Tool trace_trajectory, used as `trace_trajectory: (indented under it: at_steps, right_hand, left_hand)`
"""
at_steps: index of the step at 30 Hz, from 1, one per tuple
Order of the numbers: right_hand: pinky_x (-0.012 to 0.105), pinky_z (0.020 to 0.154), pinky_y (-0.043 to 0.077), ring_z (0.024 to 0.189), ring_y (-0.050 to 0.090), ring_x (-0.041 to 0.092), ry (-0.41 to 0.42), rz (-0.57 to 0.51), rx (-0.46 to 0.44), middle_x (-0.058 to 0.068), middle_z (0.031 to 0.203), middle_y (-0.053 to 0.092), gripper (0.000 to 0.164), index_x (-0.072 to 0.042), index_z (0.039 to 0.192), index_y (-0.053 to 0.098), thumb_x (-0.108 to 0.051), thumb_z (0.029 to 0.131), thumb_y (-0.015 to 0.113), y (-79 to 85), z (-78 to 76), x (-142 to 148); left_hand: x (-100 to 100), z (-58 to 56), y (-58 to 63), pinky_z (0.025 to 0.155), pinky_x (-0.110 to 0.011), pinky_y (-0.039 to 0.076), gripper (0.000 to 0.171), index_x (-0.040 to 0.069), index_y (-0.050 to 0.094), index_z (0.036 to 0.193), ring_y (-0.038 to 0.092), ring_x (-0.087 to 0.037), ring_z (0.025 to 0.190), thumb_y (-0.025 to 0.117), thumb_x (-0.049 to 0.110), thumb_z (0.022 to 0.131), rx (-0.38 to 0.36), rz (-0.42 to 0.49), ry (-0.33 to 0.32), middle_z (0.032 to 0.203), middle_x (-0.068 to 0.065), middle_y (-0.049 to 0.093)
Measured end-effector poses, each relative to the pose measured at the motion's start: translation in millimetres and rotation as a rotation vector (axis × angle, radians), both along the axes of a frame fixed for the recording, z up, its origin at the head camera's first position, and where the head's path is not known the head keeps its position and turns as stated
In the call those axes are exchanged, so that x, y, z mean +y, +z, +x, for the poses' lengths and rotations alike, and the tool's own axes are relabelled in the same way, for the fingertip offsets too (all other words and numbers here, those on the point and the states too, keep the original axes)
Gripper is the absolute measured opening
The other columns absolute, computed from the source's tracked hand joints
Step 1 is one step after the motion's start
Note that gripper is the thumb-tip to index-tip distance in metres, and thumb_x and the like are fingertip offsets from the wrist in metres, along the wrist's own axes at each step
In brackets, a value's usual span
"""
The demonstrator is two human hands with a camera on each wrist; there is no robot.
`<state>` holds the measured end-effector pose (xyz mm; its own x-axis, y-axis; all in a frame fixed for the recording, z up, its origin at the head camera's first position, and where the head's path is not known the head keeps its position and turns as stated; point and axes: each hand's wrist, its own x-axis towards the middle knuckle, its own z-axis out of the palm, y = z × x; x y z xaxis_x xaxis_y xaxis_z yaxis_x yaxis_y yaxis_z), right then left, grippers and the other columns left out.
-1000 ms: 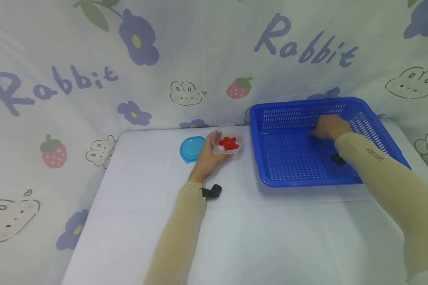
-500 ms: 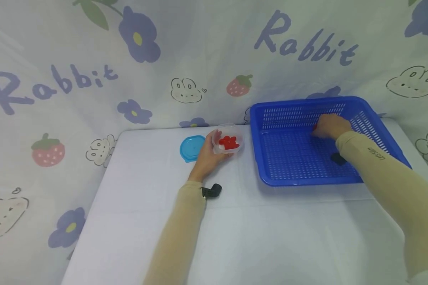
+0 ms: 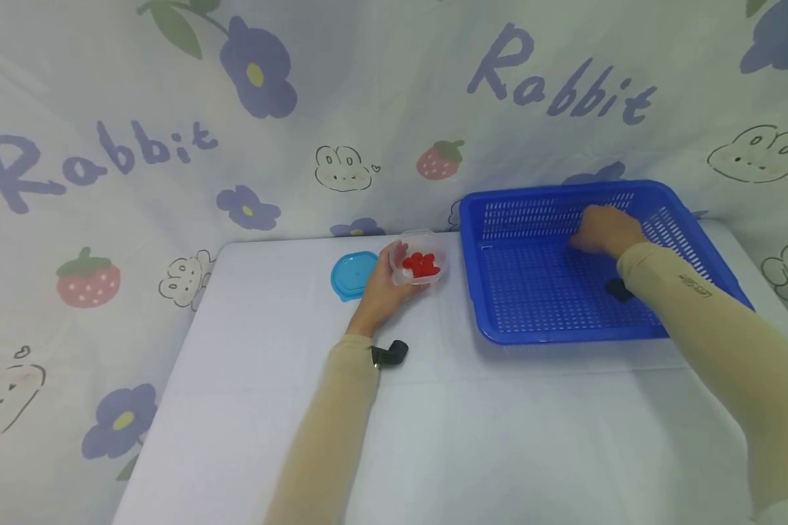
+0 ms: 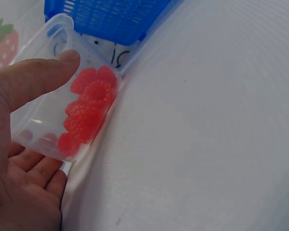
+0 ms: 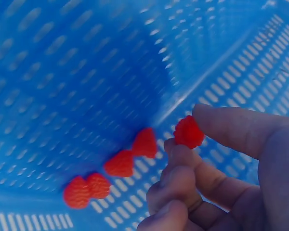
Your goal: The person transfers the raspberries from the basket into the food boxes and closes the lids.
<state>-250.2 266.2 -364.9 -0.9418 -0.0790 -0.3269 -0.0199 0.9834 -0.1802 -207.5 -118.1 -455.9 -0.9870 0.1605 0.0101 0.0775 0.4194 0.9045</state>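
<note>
Plainly, we see one blue basket [image 3: 545,313], and we place everything else by it. To its left sits one clear plastic cup [image 3: 427,242], and farther left lies one light-blue lid [image 3: 353,273], its right side partly covered by a hand. We count two hands in beige sleeves [image 3: 322,437], each with one black wrist piece [image 3: 390,353].

The left hand [image 3: 382,286] holds the cup, thumb along one side, fingers curled round the other. Low inside the cup is a heap of red raspberries [image 4: 86,115]; we see at least five, but they overlap too much for a sure count. The right hand [image 3: 605,232] reaches inside the basket near its back wall, thumb and index finger pinching one raspberry [image 5: 189,132], the other fingers curled beneath. Past those fingertips, four loose raspberries [image 5: 119,164] form a row along a seam of the basket, two of them touching at the far end.

As for edges and room, only a narrow strip of white table [image 3: 499,437] separates cup and basket. Behind the basket the table's back edge meets a printed cloth backdrop [image 3: 394,65] carrying the word "Rabbit" twice; the table's right edge runs close by the basket, its left edge well apart. In front of the basket, we have a broad stretch of tabletop; inside it, the mesh floor spreads wide left of the right hand.
</note>
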Motion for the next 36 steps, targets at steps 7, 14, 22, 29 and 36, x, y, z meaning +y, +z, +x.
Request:
trace_trajectory:
  at_steps: [7,14,22,29,36]
  right_hand:
    - [0.053,0.056,0.048,0.067,0.058,0.031,0.032,-0.026,0.01,0.014,0.075,0.062,0.031,-0.002,0.074,0.062,-0.03,0.085,0.057,4.9,1.9,-16.6]
    - [0.044,0.05,0.046,0.062,0.054,0.027,0.073,-0.035,0.077,0.01,0.067,0.057,0.027,-0.005,0.07,0.06,-0.027,0.085,0.058,9.6,5.9,-30.5]
    - [0.049,0.056,0.049,0.076,0.062,0.034,0.075,-0.065,0.089,0.018,0.09,0.066,0.033,0.0,0.099,0.067,-0.029,0.086,0.058,12.8,7.1,-38.7]
    - [0.053,0.063,0.05,0.083,0.062,0.038,0.1,-0.068,0.12,0.021,0.099,0.065,0.038,0.0,0.106,0.065,-0.031,0.086,0.058,14.2,8.0,-46.3]
    - [0.044,0.051,0.049,0.071,0.062,0.031,0.117,-0.092,0.153,0.017,0.091,0.067,0.038,-0.001,0.109,0.064,-0.033,0.087,0.058,22.0,13.3,-56.8]
  left_hand:
    - [0.7,0.7,0.8,0.106,-0.044,0.029,0.09,0.028,0.026,0.143,0.031,-0.007,0.13,0.08,0.036,0.07,0.0,0.003,0.003,0.141,0.011,0.039]
    - [0.9,1.0,0.7,0.106,-0.045,0.03,0.09,0.031,0.026,0.142,0.032,-0.007,0.13,0.08,0.037,0.07,0.001,0.005,0.005,0.141,0.011,0.039]
    - [0.2,-0.8,-0.8,0.105,-0.045,0.031,0.09,0.032,0.026,0.142,0.032,-0.007,0.13,0.079,0.039,0.07,0.003,0.0,0.001,0.141,0.013,0.039]
    - [0.4,-0.2,0.0,0.106,-0.046,0.03,0.089,0.031,0.026,0.142,0.032,-0.007,0.13,0.08,0.037,0.07,0.005,0.008,-0.001,0.141,0.012,0.039]
    - [1.2,0.3,0.5,0.105,-0.044,0.031,0.091,0.032,0.026,0.142,0.032,-0.006,0.13,0.08,0.039,0.069,-0.01,0.005,0.007,0.14,0.015,0.039]
